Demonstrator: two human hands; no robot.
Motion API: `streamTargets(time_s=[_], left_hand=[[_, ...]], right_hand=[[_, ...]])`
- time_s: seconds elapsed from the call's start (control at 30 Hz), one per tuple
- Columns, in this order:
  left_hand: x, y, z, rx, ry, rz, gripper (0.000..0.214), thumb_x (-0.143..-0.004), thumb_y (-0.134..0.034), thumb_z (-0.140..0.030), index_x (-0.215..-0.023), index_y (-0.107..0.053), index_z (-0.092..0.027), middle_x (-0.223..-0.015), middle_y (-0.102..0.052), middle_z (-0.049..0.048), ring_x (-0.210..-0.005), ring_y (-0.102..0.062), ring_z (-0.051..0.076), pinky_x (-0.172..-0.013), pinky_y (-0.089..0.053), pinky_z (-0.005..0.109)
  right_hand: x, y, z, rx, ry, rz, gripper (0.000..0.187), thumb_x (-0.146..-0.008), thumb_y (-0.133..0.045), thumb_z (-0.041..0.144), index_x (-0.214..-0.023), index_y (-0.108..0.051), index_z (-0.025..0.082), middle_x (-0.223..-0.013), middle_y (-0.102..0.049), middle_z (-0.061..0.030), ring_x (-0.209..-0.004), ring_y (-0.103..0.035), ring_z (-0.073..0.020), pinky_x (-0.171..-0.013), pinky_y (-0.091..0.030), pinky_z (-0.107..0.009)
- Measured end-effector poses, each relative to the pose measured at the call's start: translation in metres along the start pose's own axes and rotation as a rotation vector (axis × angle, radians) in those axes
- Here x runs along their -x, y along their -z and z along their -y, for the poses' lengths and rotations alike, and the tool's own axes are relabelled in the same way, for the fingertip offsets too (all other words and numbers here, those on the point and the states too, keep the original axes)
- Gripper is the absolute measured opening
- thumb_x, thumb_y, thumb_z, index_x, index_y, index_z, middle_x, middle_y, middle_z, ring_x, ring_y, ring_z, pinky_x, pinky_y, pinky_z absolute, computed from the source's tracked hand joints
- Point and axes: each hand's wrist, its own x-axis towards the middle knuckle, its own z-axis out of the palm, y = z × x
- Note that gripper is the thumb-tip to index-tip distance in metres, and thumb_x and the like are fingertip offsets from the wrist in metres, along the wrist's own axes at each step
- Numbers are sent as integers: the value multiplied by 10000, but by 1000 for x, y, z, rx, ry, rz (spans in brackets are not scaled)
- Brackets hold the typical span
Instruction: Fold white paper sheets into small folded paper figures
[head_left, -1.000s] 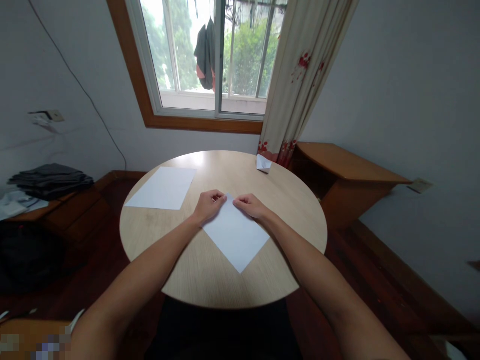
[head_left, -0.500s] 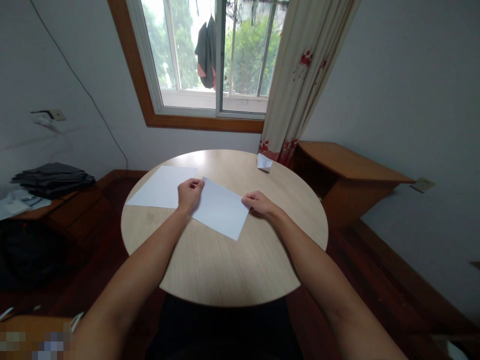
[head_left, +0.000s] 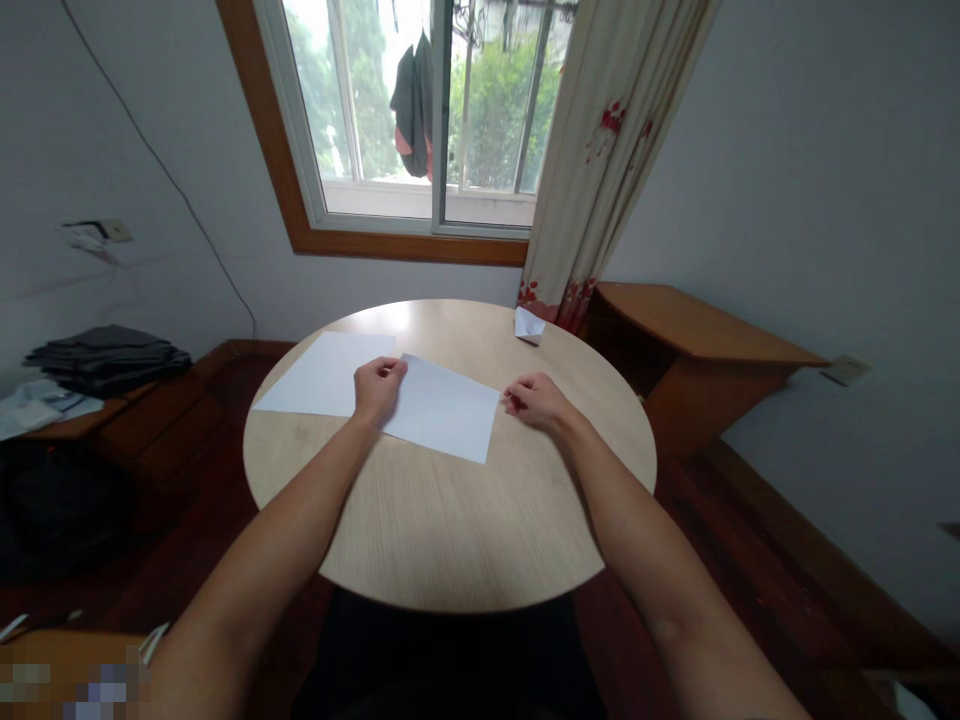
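A white sheet of paper (head_left: 442, 410) lies at a slant across the middle of the round wooden table (head_left: 450, 530). My left hand (head_left: 379, 388) pinches its left side between thumb and fingers. Just off the sheet's right corner is my right hand (head_left: 536, 400), its fingers loosely bent and a small gap showing between thumb and fingers. Nothing is visible in it. A second white sheet (head_left: 319, 372) lies flat at the table's left, partly covered by my left hand.
A small folded white paper (head_left: 529, 326) stands near the table's far right edge. Behind are a window and a flowered curtain (head_left: 600, 150). On the right is a brown desk (head_left: 712, 320); on the left, dark folded cloth (head_left: 109, 360) lies on a low cabinet.
My right hand has let go of the sheet's right corner and moved slightly right. The sheet's right end has swung away from me. My left hand has barely moved.
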Motion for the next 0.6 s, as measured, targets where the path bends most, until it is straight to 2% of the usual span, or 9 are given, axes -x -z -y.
streamTargets(time_s=[0.1,0.13,0.2,0.3,0.4,0.47,0.6], left_hand=[[5,-4,-1,53,-14,147,266,-696,-668,-380,-743,-707,-121,-654,-650,34,-577,-534,126,-555,-388,242],[8,-6,-2,60,-35,207,260,-696,-672,-378,-727,-703,-122,-656,-651,35,-579,-531,125,-560,-389,243],[14,-9,-7,75,-75,319,261,-712,-664,-383,-721,-699,-124,-666,-653,35,-585,-528,122,-570,-389,245],[22,-13,-16,83,-110,403,278,-717,-663,-397,-729,-694,-122,-667,-648,33,-582,-513,117,-569,-384,245],[25,-14,-21,50,-126,433,299,-736,-646,-417,-749,-698,-123,-679,-649,35,-586,-505,115,-564,-380,244],[23,-13,-21,21,-133,425,305,-739,-642,-424,-763,-705,-126,-696,-658,39,-592,-509,117,-568,-385,245],[17,-9,-17,1,-75,350,306,-719,-655,-430,-761,-711,-132,-718,-672,50,-599,-532,124,-564,-392,247]], right_hand=[[2,-8,6,94,130,-140,277,-774,-580,373,-688,-669,126,-644,-660,-62,-556,-569,-122,-523,-411,-229],[3,-12,8,97,155,-121,286,-769,-588,393,-738,-686,126,-692,-673,-63,-580,-571,-124,-532,-412,-229],[6,-24,13,115,211,-3,299,-743,-620,404,-812,-710,128,-725,-677,-54,-600,-555,-117,-541,-403,-224],[11,-39,18,131,217,119,294,-691,-665,386,-824,-723,130,-642,-641,-16,-546,-499,-101,-492,-349,-217],[13,-45,21,50,174,201,292,-672,-672,390,-768,-716,119,-586,-606,0,-521,-478,-96,-471,-323,-218],[13,-44,22,4,156,203,290,-653,-688,392,-727,-703,112,-568,-589,3,-515,-470,-94,-468,-316,-218],[10,-32,23,-90,164,66,300,-617,-720,400,-676,-671,110,-536,-552,13,-491,-435,-82,-467,-303,-222]])
